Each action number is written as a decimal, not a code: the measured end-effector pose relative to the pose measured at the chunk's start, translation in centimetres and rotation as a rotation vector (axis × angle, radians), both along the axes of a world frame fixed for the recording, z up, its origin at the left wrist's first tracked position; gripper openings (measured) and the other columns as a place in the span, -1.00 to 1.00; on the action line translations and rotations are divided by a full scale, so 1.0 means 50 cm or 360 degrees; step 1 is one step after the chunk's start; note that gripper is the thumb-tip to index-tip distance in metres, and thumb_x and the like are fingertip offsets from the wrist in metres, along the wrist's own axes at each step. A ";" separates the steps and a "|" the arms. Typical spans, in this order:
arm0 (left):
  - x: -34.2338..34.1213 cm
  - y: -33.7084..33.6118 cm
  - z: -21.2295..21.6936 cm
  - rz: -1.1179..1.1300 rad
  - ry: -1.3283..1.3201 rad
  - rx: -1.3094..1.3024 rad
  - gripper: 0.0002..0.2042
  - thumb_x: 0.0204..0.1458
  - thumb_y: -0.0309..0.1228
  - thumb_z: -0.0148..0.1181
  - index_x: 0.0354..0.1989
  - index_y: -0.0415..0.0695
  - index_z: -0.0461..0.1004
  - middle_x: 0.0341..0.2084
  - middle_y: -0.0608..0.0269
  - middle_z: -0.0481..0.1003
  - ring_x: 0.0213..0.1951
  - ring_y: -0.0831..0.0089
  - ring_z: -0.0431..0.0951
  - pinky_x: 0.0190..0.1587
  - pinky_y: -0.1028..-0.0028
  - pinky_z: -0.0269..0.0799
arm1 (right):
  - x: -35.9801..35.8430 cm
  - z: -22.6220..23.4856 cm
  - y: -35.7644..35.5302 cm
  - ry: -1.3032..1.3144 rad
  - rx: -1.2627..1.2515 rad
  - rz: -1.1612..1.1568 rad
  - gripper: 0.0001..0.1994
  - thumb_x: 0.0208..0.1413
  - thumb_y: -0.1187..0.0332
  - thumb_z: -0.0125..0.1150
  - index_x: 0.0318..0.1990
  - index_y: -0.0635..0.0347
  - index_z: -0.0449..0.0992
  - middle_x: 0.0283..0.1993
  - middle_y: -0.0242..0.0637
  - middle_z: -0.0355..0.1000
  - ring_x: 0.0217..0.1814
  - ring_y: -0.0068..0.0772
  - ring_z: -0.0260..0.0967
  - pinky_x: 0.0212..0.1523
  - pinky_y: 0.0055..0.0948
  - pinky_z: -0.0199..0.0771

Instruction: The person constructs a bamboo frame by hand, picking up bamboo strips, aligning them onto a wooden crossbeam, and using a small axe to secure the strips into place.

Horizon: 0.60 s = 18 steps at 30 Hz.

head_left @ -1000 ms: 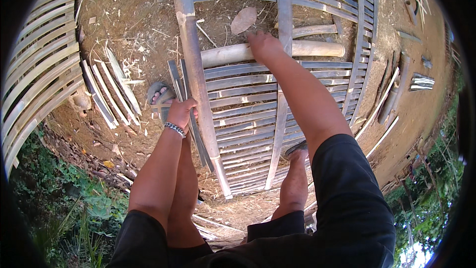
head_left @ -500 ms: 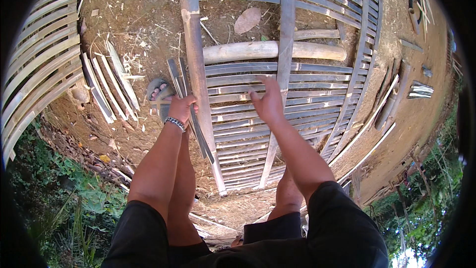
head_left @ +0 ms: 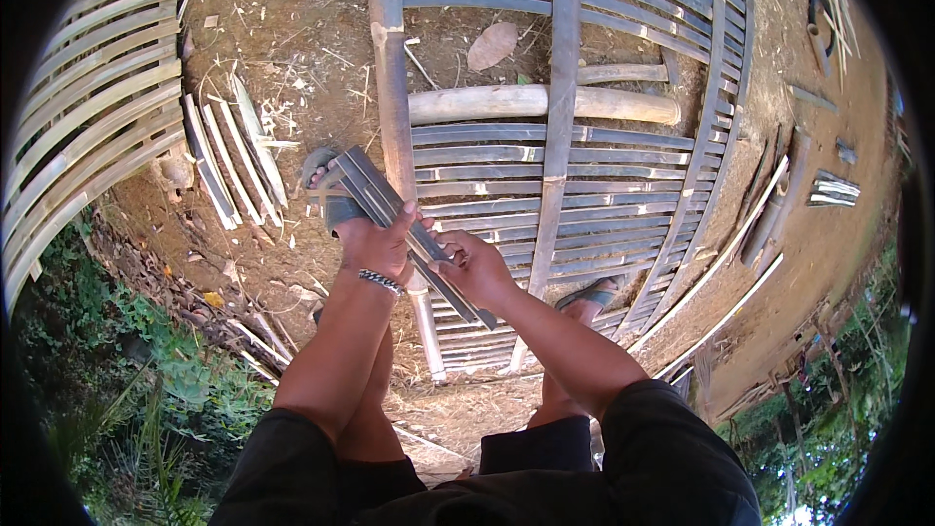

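Note:
A small bundle of dark bamboo strips (head_left: 365,183) slants across in front of me, its far end over my sandalled left foot. My left hand (head_left: 382,245), with a chain bracelet at the wrist, is closed around the strips near their middle. Closer to the strips' near end, my right hand (head_left: 466,268) has its fingers curled and pressed against them. Below and beyond both hands lies a slatted bamboo panel (head_left: 557,161); the strips pass over its left side pole (head_left: 392,78).
A thick bamboo pole (head_left: 477,102) lies across the panel. Loose split strips (head_left: 234,151) rest on the dirt at left, beside another slatted panel (head_left: 107,68). Long bamboo lengths (head_left: 716,258) lie at right. Green plants (head_left: 146,399) border the lower left.
My right hand has come left and down from above the panel onto the strips. My left hand has shifted right, and the bundle now tilts more.

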State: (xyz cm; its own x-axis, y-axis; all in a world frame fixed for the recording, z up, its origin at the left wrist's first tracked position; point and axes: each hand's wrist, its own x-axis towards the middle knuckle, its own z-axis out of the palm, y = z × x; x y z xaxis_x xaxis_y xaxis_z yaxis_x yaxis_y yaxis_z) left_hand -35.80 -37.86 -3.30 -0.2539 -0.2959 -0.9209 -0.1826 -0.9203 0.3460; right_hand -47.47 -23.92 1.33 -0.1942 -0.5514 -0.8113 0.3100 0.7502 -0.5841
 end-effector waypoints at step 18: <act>-0.093 -0.407 -0.036 0.0574 -0.0104 -0.0390 -0.83 0.32 -0.35 -0.03 -0.26 -0.17 0.37 -0.44 0.13 0.47 -0.36 0.29 0.54 -0.22 0.23 0.58 | -0.119 -0.138 -0.045 0.0086 0.0055 -0.0140 -0.68 0.21 0.31 0.23 0.08 0.22 0.48 -0.37 -0.35 0.48 -0.42 -0.59 0.38 -0.41 -0.50 0.40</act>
State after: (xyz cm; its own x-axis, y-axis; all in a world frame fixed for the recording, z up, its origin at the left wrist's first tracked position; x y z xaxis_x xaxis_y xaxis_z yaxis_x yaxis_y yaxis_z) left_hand -40.45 -58.21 -5.12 -0.0378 -0.5663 -0.8233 0.1068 -0.8215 0.5602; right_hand -53.42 -26.16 -5.56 -0.2846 -0.5019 -0.8168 0.3445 0.7416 -0.5757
